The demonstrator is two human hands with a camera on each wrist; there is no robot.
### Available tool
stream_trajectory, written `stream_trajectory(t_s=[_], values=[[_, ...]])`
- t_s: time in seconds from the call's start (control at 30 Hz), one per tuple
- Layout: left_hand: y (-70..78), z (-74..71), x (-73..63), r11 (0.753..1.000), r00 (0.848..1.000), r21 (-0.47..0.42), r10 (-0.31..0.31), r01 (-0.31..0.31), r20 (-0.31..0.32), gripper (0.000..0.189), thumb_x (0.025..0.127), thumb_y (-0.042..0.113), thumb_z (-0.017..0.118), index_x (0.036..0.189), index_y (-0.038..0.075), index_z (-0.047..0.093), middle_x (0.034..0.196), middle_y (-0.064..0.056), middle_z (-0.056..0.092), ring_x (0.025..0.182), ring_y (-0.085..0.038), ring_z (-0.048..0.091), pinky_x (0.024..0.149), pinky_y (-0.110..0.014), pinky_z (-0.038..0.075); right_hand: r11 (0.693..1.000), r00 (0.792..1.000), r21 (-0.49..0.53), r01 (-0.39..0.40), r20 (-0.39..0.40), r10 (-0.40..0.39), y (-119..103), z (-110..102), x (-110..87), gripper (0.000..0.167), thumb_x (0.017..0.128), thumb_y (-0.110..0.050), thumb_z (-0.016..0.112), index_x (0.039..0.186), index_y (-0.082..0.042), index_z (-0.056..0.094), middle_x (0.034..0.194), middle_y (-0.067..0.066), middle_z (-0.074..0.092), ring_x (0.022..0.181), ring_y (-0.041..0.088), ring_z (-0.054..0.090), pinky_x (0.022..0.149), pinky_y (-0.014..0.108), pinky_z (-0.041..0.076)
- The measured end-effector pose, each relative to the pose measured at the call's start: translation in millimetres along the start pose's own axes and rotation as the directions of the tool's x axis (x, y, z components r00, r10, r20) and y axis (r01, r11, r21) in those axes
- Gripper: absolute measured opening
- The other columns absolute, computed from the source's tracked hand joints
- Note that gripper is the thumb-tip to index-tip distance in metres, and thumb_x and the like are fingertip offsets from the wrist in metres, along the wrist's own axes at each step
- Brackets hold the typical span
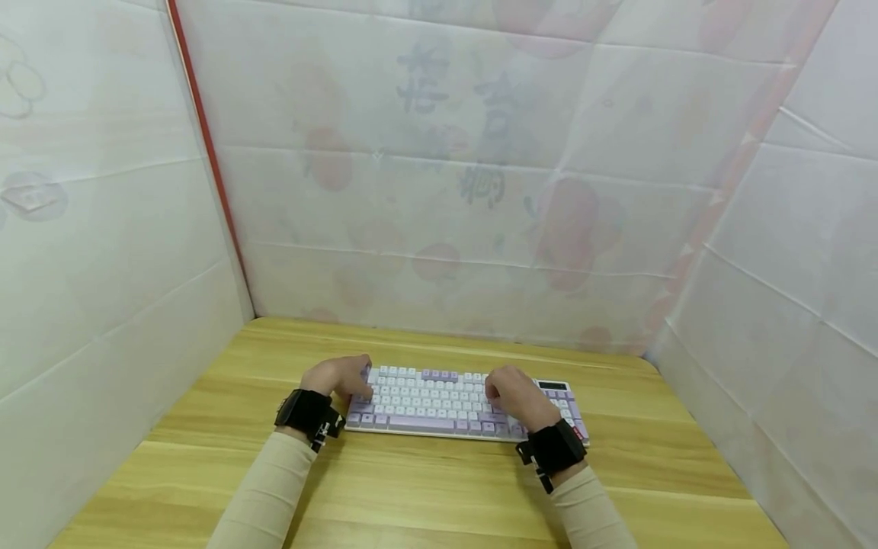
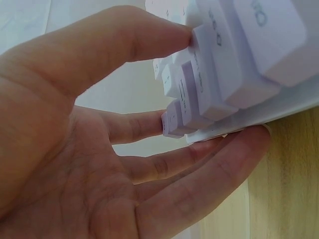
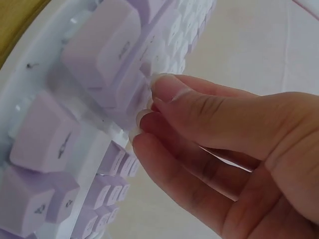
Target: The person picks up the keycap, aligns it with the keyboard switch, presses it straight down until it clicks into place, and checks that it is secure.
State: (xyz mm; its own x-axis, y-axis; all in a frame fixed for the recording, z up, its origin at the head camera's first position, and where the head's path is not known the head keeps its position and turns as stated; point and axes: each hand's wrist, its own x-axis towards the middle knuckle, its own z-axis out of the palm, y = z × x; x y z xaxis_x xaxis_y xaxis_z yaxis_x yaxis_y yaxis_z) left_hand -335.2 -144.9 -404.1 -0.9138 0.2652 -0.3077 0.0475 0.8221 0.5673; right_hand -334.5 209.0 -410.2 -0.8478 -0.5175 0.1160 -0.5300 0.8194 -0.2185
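Observation:
A white keyboard (image 1: 425, 402) with white and lilac keys lies on the wooden table. My left hand (image 1: 341, 377) grips its left end. In the left wrist view the thumb (image 2: 154, 37) presses on the lilac side keys, while the fingers (image 2: 199, 189) reach along and beneath the edge. Over the right part of the keys is my right hand (image 1: 516, 393). Seen from the right wrist, its thumb (image 3: 199, 107) and curled fingertips are drawn together against the keys, close to a white key (image 3: 157, 59). Whether a keycap sits between them is hidden.
The wooden table (image 1: 411, 488) extends around the keyboard. Pale printed sheets (image 1: 439, 191) form walls at the back and both sides, with a red strip (image 1: 199, 114) at the back left corner. A small dark display (image 1: 552, 386) is set in the keyboard's upper right.

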Motion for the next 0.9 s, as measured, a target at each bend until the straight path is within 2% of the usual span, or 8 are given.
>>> stream_trajectory(t_s=[0.17,0.23,0.43,0.7,0.9], values=[[-0.2,0.0,0.0,1.0,1.0,0.015,-0.006,0.006,-0.003,0.046,0.083,0.014,0.075,0.123,0.007,0.053,0.104,-0.009,0.059,0.084,-0.023,0.056,0.072,-0.033,0.045,0.999,0.999,0.004,0.034,-0.021,-0.034,-4.1,-0.9,0.8,0.018,0.088,0.008,0.071,0.089,-0.008,0.079,0.09,0.006,0.075,0.085,0.019,0.069,0.077,0.036,0.057],[-0.1,0.1,-0.5,1.0,1.0,0.017,-0.009,0.009,-0.005,0.046,0.082,0.014,0.075,0.123,0.008,0.053,0.104,-0.009,0.058,0.085,-0.023,0.055,0.072,-0.033,0.045,0.999,0.998,0.012,0.05,-0.025,-0.05,-5.7,-0.7,0.8,0.019,0.086,0.01,0.072,0.092,-0.006,0.079,0.094,0.009,0.077,0.09,0.024,0.072,0.08,0.039,0.059],[-0.3,1.2,-0.6,1.0,1.0,0.018,-0.007,0.007,-0.008,0.046,0.083,0.013,0.075,0.122,0.007,0.053,0.104,-0.009,0.058,0.087,-0.024,0.055,0.074,-0.035,0.045,0.997,0.997,0.017,0.073,-0.005,-0.073,-7.8,3.7,1.7,0.017,0.084,0.009,0.076,0.094,-0.004,0.079,0.095,0.011,0.077,0.088,0.025,0.071,0.079,0.038,0.059],[0.2,1.9,1.1,1.0,1.0,0.013,-0.006,0.006,-0.004,0.047,0.083,0.014,0.075,0.124,0.007,0.053,0.106,-0.009,0.058,0.088,-0.024,0.056,0.074,-0.034,0.046,0.998,0.998,0.015,0.062,0.01,-0.062,-9.2,7.0,3.8,0.022,0.089,0.009,0.07,0.099,-0.008,0.08,0.097,0.009,0.076,0.088,0.022,0.069,0.079,0.035,0.057],[-0.2,0.8,2.1,1.0,1.0,0.019,-0.007,0.007,-0.008,0.047,0.085,0.015,0.075,0.125,0.007,0.053,0.107,-0.01,0.058,0.088,-0.024,0.056,0.073,-0.034,0.046,0.998,0.998,0.004,0.068,0.002,-0.068,-8.9,5.9,7.3,0.021,0.087,0.009,0.07,0.095,-0.009,0.08,0.092,0.007,0.075,0.081,0.019,0.066,0.074,0.034,0.055]])
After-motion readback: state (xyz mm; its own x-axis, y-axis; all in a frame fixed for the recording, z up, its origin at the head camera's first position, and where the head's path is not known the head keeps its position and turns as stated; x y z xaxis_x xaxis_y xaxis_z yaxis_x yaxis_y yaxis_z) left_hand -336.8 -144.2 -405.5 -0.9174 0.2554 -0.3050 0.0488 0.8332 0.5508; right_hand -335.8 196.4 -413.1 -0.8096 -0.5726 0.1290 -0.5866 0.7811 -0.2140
